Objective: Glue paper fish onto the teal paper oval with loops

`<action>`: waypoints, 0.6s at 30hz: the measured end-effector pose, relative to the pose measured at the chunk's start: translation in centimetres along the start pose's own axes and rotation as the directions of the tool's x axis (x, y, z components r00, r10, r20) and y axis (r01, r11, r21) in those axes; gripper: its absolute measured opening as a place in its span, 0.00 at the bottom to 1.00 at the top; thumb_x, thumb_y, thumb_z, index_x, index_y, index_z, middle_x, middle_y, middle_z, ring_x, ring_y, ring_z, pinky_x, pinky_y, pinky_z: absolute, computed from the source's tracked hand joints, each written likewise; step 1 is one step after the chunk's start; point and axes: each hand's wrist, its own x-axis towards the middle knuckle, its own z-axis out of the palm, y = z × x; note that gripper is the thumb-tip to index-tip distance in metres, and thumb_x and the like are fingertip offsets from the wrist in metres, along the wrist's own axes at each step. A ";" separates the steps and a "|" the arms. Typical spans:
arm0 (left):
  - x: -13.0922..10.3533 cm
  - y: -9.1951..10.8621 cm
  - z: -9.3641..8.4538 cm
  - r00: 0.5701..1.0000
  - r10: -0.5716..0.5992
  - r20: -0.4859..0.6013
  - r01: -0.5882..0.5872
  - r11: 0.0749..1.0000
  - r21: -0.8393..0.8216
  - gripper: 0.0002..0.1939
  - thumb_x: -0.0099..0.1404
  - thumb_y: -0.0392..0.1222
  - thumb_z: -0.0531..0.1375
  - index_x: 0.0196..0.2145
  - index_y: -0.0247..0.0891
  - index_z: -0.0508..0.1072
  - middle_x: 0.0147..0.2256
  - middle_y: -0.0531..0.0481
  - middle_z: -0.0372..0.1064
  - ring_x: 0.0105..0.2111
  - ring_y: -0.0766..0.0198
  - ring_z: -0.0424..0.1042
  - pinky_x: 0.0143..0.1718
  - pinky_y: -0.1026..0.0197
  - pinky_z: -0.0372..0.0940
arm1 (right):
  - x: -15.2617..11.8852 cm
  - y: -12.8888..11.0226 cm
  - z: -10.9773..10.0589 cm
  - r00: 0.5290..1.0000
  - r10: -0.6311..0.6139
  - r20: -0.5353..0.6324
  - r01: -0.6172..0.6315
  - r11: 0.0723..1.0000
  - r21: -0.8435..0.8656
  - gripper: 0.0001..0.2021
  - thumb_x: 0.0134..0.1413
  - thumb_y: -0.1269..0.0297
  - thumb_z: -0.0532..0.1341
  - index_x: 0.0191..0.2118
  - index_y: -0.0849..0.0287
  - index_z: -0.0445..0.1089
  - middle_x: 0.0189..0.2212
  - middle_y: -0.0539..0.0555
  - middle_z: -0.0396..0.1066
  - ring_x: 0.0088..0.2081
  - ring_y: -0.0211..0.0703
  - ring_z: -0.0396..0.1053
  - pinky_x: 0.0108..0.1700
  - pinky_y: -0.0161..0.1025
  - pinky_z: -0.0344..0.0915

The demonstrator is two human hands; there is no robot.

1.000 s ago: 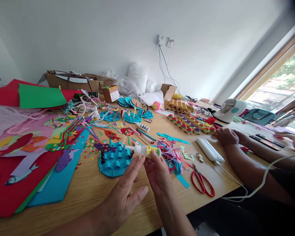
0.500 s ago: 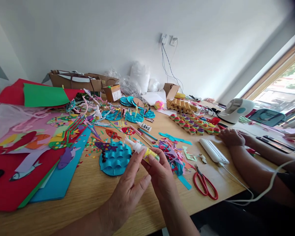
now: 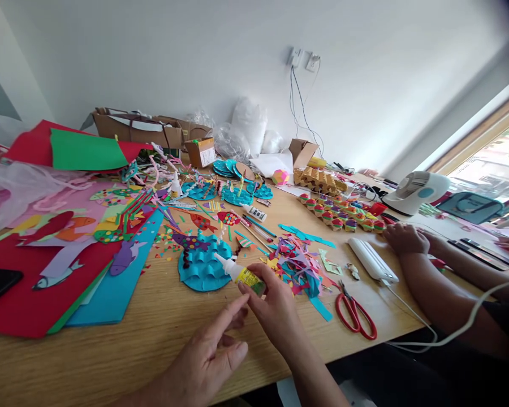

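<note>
My right hand point(image 3: 275, 299) is wrapped round a small glue bottle point(image 3: 249, 279) with a yellow label, its white nozzle tilted up to the left. The nozzle tip lies over the right part of a round blue craft piece point(image 3: 203, 277) covered with curled paper loops. My left hand point(image 3: 210, 356) is just below and left of the bottle, fingers apart, holding nothing. Paper fish stand on the blue piece, a purple one point(image 3: 190, 241) at its left and a striped one point(image 3: 245, 243) near its right edge.
Red-handled scissors point(image 3: 356, 316), a white power strip point(image 3: 371, 259) and paper scraps point(image 3: 297, 263) lie to the right. Another person's arms point(image 3: 432, 277) rest at the far right. Coloured sheets point(image 3: 29, 299) and a black phone point(image 3: 0, 285) are at the left.
My left hand has moved down, away from the bottle. The bottle in my right hand has dropped slightly. The striped fish, hidden before, now shows. The view has shifted a little.
</note>
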 end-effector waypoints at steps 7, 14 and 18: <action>-0.6 -0.6 -2.8 0.964 0.261 0.050 -0.216 0.661 0.718 0.20 0.57 0.27 0.49 0.44 0.40 0.70 0.48 0.46 0.68 0.49 0.57 0.65 0.49 0.54 0.64 | 0.2 -0.2 0.6 0.998 -0.015 0.056 0.027 0.978 -0.205 0.09 0.49 0.61 0.58 0.36 0.58 0.67 0.28 0.52 0.73 0.27 0.40 0.69 0.28 0.33 0.58; 0.1 -2.8 -3.5 0.961 0.254 0.110 -0.192 0.324 0.926 0.20 0.56 0.27 0.49 0.44 0.35 0.71 0.49 0.38 0.67 0.48 0.49 0.66 0.44 0.47 0.67 | 0.7 -1.5 1.3 0.991 -0.034 0.129 0.090 0.885 -0.458 0.08 0.50 0.61 0.58 0.37 0.57 0.68 0.31 0.55 0.73 0.31 0.45 0.70 0.27 0.34 0.54; 0.2 -3.2 -3.4 0.965 0.255 0.056 -0.148 0.355 0.923 0.21 0.56 0.26 0.48 0.44 0.38 0.70 0.49 0.42 0.67 0.49 0.52 0.65 0.45 0.49 0.65 | 0.6 -2.3 1.3 0.988 -0.040 0.147 0.109 0.858 -0.502 0.05 0.51 0.64 0.58 0.35 0.57 0.68 0.32 0.55 0.72 0.31 0.45 0.69 0.26 0.34 0.53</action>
